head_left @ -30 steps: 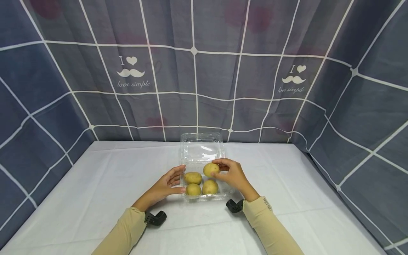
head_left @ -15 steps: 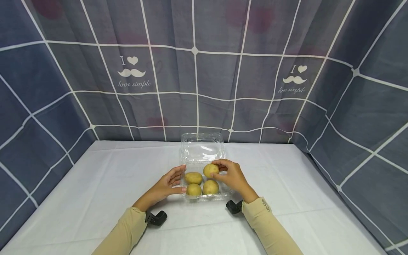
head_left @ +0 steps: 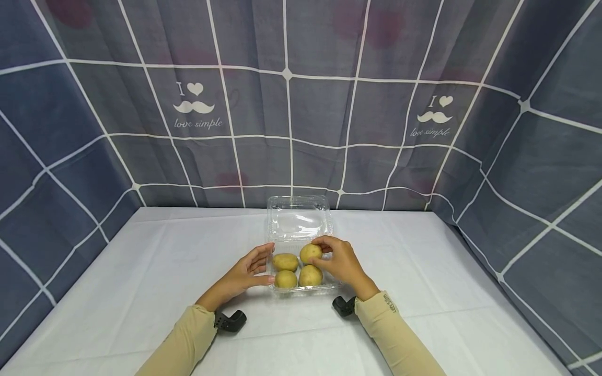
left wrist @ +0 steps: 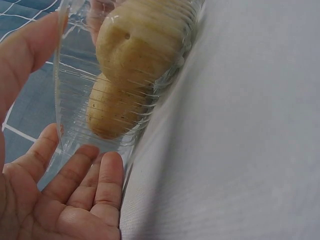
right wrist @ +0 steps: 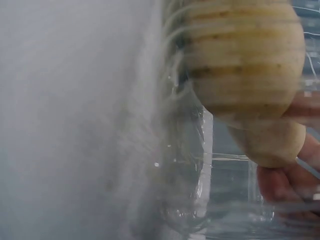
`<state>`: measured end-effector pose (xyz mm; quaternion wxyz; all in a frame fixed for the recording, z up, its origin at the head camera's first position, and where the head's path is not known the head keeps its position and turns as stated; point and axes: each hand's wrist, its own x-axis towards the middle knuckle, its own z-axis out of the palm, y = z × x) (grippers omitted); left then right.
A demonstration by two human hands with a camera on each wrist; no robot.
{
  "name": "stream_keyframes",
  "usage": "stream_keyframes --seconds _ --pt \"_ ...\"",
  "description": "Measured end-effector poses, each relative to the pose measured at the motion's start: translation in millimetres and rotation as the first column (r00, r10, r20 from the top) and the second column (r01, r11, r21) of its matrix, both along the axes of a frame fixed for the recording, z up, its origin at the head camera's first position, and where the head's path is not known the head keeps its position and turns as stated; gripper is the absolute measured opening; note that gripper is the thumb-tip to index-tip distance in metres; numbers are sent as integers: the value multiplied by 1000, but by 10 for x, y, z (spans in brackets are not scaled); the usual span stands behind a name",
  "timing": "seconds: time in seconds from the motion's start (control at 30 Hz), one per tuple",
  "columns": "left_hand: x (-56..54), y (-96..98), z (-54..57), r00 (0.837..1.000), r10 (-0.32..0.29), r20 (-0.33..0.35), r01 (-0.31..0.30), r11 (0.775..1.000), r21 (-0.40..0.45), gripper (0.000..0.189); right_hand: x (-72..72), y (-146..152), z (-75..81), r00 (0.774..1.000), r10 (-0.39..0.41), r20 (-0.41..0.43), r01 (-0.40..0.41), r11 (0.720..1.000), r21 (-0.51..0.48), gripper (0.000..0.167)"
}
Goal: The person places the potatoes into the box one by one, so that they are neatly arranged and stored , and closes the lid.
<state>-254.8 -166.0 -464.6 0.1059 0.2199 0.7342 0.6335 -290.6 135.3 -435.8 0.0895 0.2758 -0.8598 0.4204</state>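
Note:
Several yellow potatoes sit in a clear plastic clamshell box [head_left: 331, 284] in the head view. My right hand [head_left: 340, 259] pinches the back right potato [head_left: 310, 253] between thumb and fingertips, low in the box. Just in front of it lies the front right potato [head_left: 311, 275]. On the left are a back potato [head_left: 285, 262] and a front potato [head_left: 286, 279]. My left hand [left wrist: 75, 200] steadies the box's left side, its fingers fairly straight against the ribbed wall and its thumb at the rim. Through the right wrist view's plastic, the right fingertips [right wrist: 285, 182] touch the held potato [right wrist: 272, 142].
The box's lid [head_left: 299, 216] stands open behind it, close to the dark checked curtain [head_left: 254, 115]. A white cloth [head_left: 197, 230] covers the table. Curtains also close in the left and right sides.
My right hand has lowered the pinched potato slightly, down into the back right of the box near the front one. The left hand stays in place.

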Motion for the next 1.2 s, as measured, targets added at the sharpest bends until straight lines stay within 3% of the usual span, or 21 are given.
stream_keyframes --seconds 0.6,1.2 --pt "-18 -14 -30 1000 -5 8 5 1000 -3 92 -11 -1 -29 999 -1 -40 3 998 65 31" --pt "5 -4 -2 1000 1 20 -1 1000 6 92 -23 61 13 998 64 -9 -64 998 -1 23"
